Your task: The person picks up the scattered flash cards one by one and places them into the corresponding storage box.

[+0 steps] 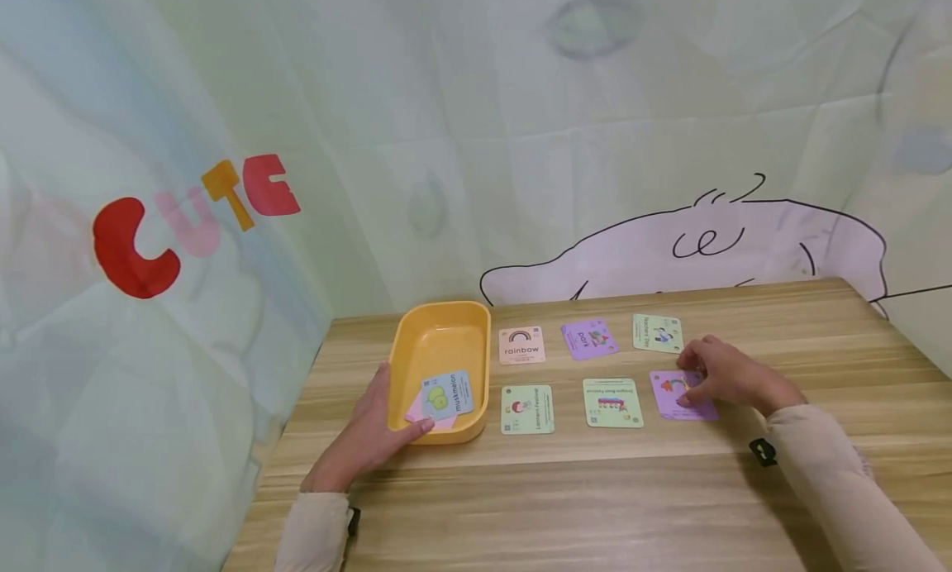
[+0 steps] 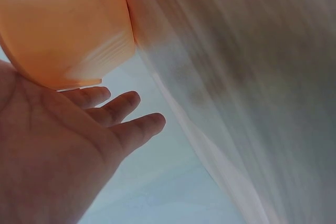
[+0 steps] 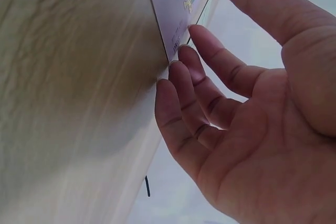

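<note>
My left hand [image 1: 368, 431] rests against the left side of a yellow tray [image 1: 487, 340], thumb at its near rim. In the left wrist view its fingers [image 2: 139, 129] stretch out past the tray wall [image 2: 68, 24]. Inside the tray, a blue muskmelon card [image 1: 449, 396] overlaps a pink card [image 1: 416, 411]. My right hand [image 1: 725, 374] is over a purple card [image 1: 665, 384] lying flat at the right end of the near row. Its thumb touches the card's face, while the bent fingers [image 3: 170, 98] reach down around the card's far edge. The hand partly covers this card's picture.
In the far row lie a rainbow card [image 1: 522, 349], a purple park card [image 1: 589, 340] and a green Teachers' Day card [image 1: 645, 332]. Nearer are the Lantern Festival card [image 1: 527, 411] and Dragon Boat Festival card [image 1: 611, 404]. A printed curtain [image 1: 446, 142] hangs behind the wooden table [image 1: 565, 506].
</note>
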### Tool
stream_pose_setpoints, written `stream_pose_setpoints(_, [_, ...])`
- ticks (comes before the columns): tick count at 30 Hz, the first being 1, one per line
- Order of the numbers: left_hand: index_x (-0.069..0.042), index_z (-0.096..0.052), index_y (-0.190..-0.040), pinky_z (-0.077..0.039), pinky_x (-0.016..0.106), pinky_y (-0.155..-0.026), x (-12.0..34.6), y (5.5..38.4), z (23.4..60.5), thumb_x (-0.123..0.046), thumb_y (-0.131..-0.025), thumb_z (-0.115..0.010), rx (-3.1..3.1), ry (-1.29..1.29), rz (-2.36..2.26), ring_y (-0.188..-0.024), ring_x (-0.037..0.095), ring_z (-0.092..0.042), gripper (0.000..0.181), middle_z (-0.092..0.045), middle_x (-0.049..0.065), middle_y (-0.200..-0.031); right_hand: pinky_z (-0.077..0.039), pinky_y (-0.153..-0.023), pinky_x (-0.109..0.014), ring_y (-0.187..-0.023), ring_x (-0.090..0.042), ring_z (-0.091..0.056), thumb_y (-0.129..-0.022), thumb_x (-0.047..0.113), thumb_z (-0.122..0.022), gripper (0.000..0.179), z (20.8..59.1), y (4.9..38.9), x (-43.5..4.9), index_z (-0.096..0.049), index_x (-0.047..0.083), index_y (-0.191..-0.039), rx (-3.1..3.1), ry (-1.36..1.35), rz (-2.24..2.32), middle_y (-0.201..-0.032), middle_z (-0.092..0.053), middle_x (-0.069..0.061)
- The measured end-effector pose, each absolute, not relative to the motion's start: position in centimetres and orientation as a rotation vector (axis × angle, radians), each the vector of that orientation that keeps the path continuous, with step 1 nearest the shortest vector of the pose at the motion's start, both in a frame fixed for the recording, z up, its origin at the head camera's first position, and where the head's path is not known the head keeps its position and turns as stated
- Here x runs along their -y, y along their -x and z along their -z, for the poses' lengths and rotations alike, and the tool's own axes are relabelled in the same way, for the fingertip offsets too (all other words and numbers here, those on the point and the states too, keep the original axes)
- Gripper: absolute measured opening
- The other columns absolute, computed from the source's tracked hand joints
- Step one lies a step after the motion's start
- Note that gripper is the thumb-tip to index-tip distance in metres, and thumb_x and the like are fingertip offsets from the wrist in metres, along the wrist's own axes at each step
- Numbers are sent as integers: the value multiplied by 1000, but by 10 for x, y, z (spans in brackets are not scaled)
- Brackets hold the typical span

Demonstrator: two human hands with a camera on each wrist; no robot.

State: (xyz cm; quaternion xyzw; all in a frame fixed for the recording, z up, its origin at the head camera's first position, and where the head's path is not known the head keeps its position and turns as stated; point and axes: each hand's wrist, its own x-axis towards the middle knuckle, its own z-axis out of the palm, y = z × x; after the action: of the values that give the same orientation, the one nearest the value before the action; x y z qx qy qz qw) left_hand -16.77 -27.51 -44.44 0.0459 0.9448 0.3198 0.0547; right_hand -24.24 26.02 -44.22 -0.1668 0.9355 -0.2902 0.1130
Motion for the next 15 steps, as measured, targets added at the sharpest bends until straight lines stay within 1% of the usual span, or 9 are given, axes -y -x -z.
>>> stream_pose_setpoints(3, [-3,7,-161,-16,58,-121,275,167,445,-60,-86,-72,-2873,-136,-970,-154,39,-10,123,0,19,-169,-46,-89,-44,-97,-26,-54,-71,21,-92,51,444,244,-260,-63,-1,-106,-2746,485,841,-106,-57,-14])
stream_pose_setpoints(5, [-4,6,-162,-18,59,-121,275,167,446,-59,-86,-73,-2877,-141,-982,-153,38,-13,122,-2,19,-169,-46,-88,-43,-96,-26,-53,-71,21,-92,49,446,245,-260,-63,0,-104,-2747,485,835,-104,-58,-12])
stream_pose_setpoints(9, [-8,0,-162,-23,60,-119,274,168,448,-55,-85,-75,-2899,-172,-1021,-147,35,-25,118,-12,16,-167,-46,-86,-42,-93,-25,-53,-71,21,-92,48,448,246,-261,-63,0,-102,-2756,495,818,-101,-57,-11])
stream_pose_setpoints(12, [-11,-7,-162,-30,59,-115,273,169,449,-53,-84,-77,-2918,-206,-1050,-137,32,-34,113,-26,13,-161,-46,-85,-43,-93,-25,-53,-71,20,-92,47,449,247,-261,-62,0,-101,-2764,507,803,-100,-57,-12])
stream_pose_setpoints(13, [-12,-8,-162,-31,58,-114,273,170,449,-53,-84,-78,-2922,-213,-1054,-135,32,-36,112,-28,13,-159,-47,-85,-44,-93,-26,-54,-72,19,-92,47,449,247,-261,-61,-1,-101,-2764,512,799,-100,-57,-12])
stream_pose_setpoints(15, [-12,-8,-162,-31,58,-114,273,170,450,-53,-84,-78,-2924,-213,-1054,-135,32,-36,112,-29,12,-159,-47,-86,-45,-93,-26,-54,-72,19,-92,47,448,247,-261,-61,-1,-101,-2762,506,791,-100,-58,-13])
